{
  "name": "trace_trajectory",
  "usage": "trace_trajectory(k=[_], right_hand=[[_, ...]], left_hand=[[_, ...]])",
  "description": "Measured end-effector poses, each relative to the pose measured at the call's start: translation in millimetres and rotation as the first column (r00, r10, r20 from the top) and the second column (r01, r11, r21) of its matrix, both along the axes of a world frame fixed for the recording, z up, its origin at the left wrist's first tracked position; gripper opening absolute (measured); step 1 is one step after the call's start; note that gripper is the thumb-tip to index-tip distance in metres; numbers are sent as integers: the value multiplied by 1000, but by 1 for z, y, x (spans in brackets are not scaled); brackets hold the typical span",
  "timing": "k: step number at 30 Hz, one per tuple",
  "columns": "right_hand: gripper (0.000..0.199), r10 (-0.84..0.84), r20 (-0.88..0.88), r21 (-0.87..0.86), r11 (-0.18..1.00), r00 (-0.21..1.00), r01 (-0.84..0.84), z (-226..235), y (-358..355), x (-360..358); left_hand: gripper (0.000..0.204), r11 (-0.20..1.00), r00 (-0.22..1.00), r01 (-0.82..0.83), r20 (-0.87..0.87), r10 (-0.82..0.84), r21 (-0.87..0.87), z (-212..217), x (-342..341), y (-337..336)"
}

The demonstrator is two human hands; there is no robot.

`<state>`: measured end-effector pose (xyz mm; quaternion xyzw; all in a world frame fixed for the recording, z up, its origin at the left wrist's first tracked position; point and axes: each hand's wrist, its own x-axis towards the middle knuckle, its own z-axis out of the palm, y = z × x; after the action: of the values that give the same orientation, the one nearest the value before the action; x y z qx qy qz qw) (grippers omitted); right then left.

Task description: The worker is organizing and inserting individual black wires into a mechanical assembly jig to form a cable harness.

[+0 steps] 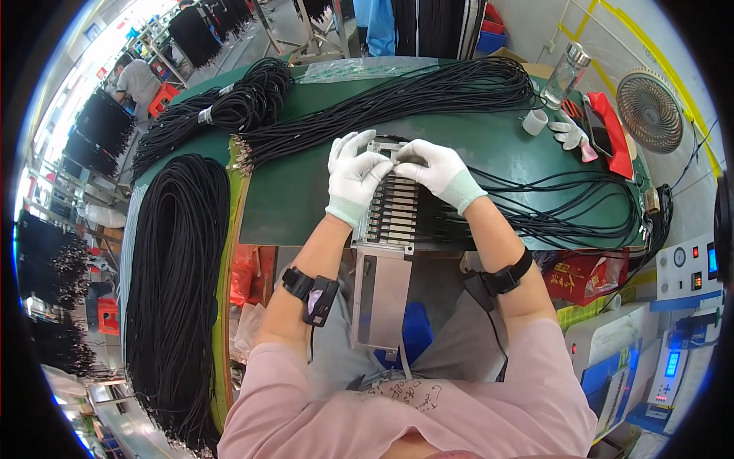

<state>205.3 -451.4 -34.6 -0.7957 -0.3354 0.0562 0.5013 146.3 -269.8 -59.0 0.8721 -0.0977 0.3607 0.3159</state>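
A: Where's the metal fixture [388, 246]?
B: Right under the left hand [353, 180] and right hand [442, 170] — fingertips bunched close, can't tell if clamped. Black cable ends [395, 205] sit just wearer-side of the tips.

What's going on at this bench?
A person's white-gloved left hand and right hand meet fingertip to fingertip over the far end of a metal fixture; anything pinched there is too small to tell. Thin black strands lie across the fixture in a row. Looped black cables are to the right, with a thick bundle to the left.
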Motion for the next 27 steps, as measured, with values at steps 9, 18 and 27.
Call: trace_trajectory(k=[9,18,27], right_hand=[[13,-165,224,-221,951,961,214,5,-23,16],[9,-117,534,-232,932,837,279,-6,-26,23],[9,-128,593,-299,882,795,365,-11,-26,27]], left_hand=[[17,947,992,-114,-83,93,-299,-8,2,9],[25,961,930,-271,-276,244,-63,-19,8,15],[29,960,904,-278,-342,255,-21,-23,10,18]])
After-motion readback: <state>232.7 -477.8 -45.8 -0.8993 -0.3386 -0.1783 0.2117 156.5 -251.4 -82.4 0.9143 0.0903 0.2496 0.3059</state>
